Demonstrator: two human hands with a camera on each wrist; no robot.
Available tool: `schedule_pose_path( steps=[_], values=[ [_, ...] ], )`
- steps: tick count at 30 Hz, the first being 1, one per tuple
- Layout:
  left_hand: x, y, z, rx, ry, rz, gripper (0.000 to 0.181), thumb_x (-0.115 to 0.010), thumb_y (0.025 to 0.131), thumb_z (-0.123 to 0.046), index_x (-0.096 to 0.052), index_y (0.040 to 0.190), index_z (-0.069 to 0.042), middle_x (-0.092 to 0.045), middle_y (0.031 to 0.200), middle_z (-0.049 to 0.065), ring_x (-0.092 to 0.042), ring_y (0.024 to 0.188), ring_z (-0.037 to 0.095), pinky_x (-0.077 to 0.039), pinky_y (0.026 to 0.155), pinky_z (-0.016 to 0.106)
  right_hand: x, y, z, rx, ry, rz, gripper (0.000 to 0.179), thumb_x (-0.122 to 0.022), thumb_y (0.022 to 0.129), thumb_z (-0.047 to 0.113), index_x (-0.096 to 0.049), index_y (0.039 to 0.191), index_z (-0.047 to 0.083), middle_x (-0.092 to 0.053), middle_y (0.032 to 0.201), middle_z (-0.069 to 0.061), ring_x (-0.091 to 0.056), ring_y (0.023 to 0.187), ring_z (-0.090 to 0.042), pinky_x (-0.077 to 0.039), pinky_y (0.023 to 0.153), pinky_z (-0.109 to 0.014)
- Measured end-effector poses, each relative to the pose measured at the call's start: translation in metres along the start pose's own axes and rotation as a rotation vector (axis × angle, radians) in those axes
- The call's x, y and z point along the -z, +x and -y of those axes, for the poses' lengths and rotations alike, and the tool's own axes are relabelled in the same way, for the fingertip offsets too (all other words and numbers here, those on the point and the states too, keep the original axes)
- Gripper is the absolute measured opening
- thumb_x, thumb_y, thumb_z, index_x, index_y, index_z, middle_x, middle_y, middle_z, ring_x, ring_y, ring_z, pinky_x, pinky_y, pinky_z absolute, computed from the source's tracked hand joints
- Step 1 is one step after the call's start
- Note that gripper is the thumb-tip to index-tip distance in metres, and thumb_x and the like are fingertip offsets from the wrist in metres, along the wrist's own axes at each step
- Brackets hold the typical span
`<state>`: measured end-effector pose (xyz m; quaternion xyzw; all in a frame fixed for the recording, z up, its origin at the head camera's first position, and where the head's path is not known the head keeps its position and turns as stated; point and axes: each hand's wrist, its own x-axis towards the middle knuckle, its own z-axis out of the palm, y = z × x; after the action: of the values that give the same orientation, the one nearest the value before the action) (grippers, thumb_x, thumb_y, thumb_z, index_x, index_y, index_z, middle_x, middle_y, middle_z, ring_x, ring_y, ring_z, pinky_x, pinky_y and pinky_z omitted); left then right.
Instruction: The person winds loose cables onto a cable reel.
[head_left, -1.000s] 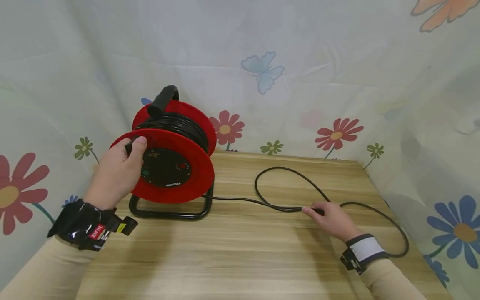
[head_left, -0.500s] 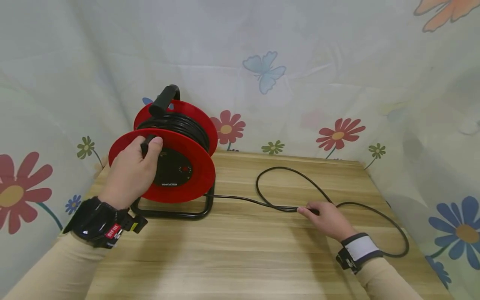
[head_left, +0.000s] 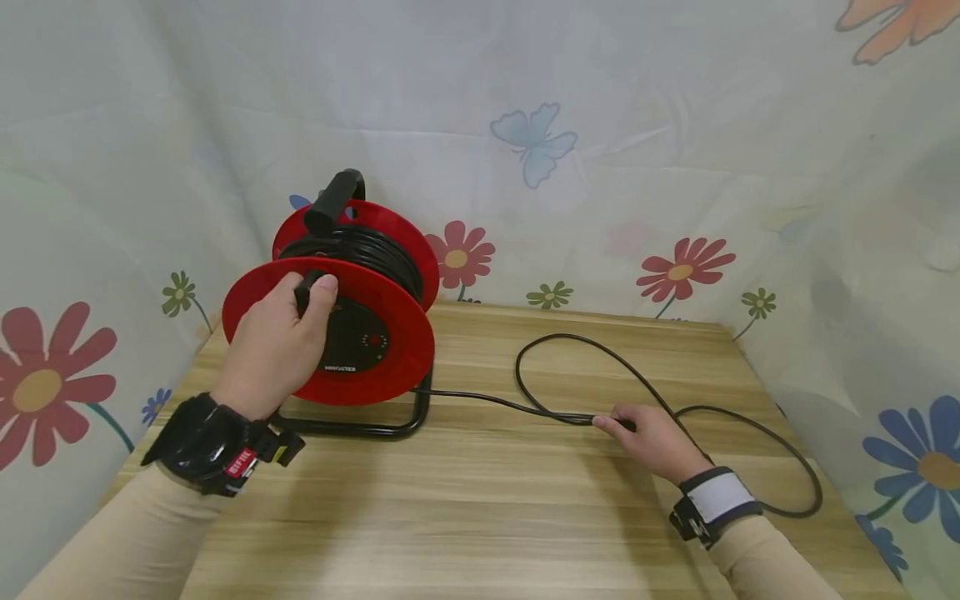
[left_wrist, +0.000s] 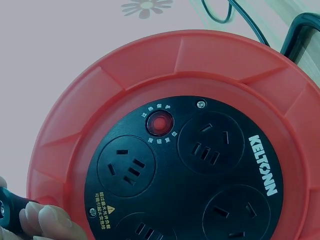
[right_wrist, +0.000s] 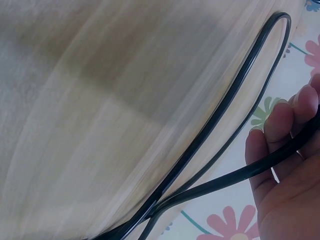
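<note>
A red cable reel [head_left: 408, 321] with black cable wound on its drum stands at the left on a black tube frame [head_left: 360, 431]. My left hand [head_left: 270, 350] grips the black crank knob [head_left: 306, 292] near the top of the front disc. In the left wrist view, fingertips [left_wrist: 57, 222] curl by the knob, beside the black socket panel [left_wrist: 195, 172] with its red button. From low on the reel, the black cable [head_left: 480, 396] runs right across the table. My right hand [head_left: 660, 442] holds this cable, which crosses the curled fingers in the right wrist view.
Slack cable lies in a loop [head_left: 562, 336] behind my right hand and in another bend [head_left: 813, 492] to its right. The wooden table [head_left: 450, 517] is backed and flanked by a flower-printed cloth [head_left: 600, 192]. A black carry handle [head_left: 333, 202] tops the reel.
My left hand and the crank knob have moved right along the top of the disc, and the disc has turned slightly. My right hand has shifted a little left with the cable.
</note>
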<state>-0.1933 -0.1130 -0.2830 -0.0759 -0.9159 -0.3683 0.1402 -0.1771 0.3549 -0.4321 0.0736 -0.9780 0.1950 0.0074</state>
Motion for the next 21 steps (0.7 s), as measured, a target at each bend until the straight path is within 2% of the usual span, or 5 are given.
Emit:
schedule_pose_path(
  steps=[5, 11, 21],
  values=[
    [-0.0031, 0.0005, -0.0028, -0.025, 0.019, 0.003, 0.054, -0.028, 0.097, -0.056, -0.046, 0.097, -0.005, -0.065, 0.080, 0.015, -0.059, 0.071, 0.028, -0.049, 0.059, 0.042, -0.0016, 0.0005, 0.0043, 0.020, 0.003, -0.006, 0.050, -0.049, 0.090, 0.058, -0.054, 0.065, 0.015, -0.037, 0.058, 0.006, -0.037, 0.051, -0.010, -0.031, 0.047, -0.027],
    [-0.0057, -0.0004, -0.0044, -0.027, 0.029, 0.003, 0.053, -0.029, 0.097, -0.056, -0.046, 0.097, -0.006, -0.064, 0.078, 0.015, -0.058, 0.069, 0.027, -0.048, 0.057, 0.041, -0.0035, 0.0027, 0.0069, 0.027, -0.007, -0.014, 0.047, -0.050, 0.090, 0.057, -0.051, 0.063, 0.018, -0.036, 0.059, 0.007, -0.036, 0.051, -0.009, -0.030, 0.048, -0.026],
    [-0.0102, -0.0001, -0.0078, -0.043, 0.063, -0.001, 0.051, -0.029, 0.097, -0.055, -0.045, 0.093, -0.007, -0.059, 0.066, 0.012, -0.055, 0.059, 0.024, -0.043, 0.051, 0.034, -0.0036, 0.0039, 0.0105, -0.010, 0.028, 0.047, 0.048, -0.049, 0.092, 0.057, -0.045, 0.064, 0.017, -0.035, 0.058, 0.005, -0.036, 0.050, -0.011, -0.030, 0.047, -0.027]
  ],
)
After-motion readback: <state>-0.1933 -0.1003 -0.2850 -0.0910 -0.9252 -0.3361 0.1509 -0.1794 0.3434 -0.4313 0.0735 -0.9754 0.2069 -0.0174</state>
